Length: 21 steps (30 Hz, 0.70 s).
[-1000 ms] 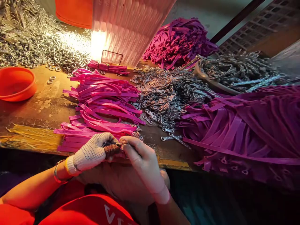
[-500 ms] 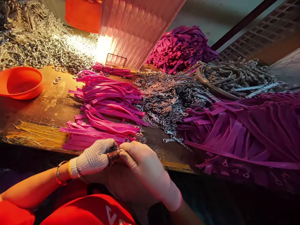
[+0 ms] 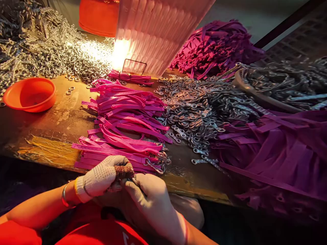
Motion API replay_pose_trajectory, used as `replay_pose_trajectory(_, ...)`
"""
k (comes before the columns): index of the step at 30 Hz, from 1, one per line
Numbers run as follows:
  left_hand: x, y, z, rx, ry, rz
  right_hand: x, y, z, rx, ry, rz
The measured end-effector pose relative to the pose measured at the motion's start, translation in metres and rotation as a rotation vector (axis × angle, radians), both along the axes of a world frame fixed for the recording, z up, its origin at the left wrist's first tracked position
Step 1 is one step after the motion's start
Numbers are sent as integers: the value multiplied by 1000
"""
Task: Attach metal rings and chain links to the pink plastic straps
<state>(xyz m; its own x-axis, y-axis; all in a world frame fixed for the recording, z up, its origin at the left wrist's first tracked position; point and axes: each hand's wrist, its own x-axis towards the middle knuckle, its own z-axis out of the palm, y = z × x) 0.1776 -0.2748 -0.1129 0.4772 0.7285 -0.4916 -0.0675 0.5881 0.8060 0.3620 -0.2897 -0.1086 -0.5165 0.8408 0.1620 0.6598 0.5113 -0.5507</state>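
Note:
My left hand (image 3: 106, 173), in a white dotted glove with brown fingertips, is closed near the table's front edge. Against it is my right hand (image 3: 153, 200), in a smooth pale glove, its thumb and fingers pinched together. A small bit of metal (image 3: 134, 178) shows between the fingertips; most of it is hidden. Just beyond both hands lies a stack of pink straps (image 3: 122, 126), with metal clasps (image 3: 155, 165) at its near right end.
An orange bowl (image 3: 30, 95) stands at left, near piled metal rings (image 3: 74, 58). Right of the straps lie metal links (image 3: 199, 109), purple straps (image 3: 276, 149) and a bowl rim (image 3: 252, 92). A ribbed translucent panel (image 3: 158, 34) rises behind, with more purple straps (image 3: 217, 47).
The view has shifted, so the table's things appear farther right. My right hand has moved down and turned, still close against my left hand. The metal between the fingertips shows more clearly.

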Motion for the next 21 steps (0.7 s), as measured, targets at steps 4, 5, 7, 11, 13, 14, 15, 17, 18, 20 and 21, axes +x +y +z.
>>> replay_pose_trajectory(4,-19,23,11,309,272,-30,0,24,2,130,-131,-14)
replay_pose_trajectory(5,-28,34,13,460,425,3,0,33,4,185,-131,-42)
replay_pose_trajectory(7,-53,58,13,754,778,143,-1,53,6,269,-111,-102)
replay_pose_trajectory(11,-102,106,-5,1013,1227,232,-14,78,-3,328,-237,-122)
replay_pose_trajectory(13,-116,124,-20,1044,1300,63,-23,79,-17,341,-305,-92)
replay_pose_trajectory(14,-120,131,-27,1044,1327,-21,-26,77,-25,347,-326,-79)
replay_pose_trajectory(15,-123,135,-33,1041,1349,-85,-29,74,-32,351,-338,-74)
replay_pose_trajectory(17,-124,140,-43,1035,1379,-140,-32,68,-45,361,-343,-77)
replay_pose_trajectory(18,-125,141,-46,1041,1382,-138,-33,65,-49,365,-339,-80)
replay_pose_trajectory(20,-126,141,-49,1069,1371,-131,-32,60,-53,367,-329,-81)
replay_pose_trajectory(21,-127,141,-49,1082,1370,-134,-32,59,-54,370,-326,-83)
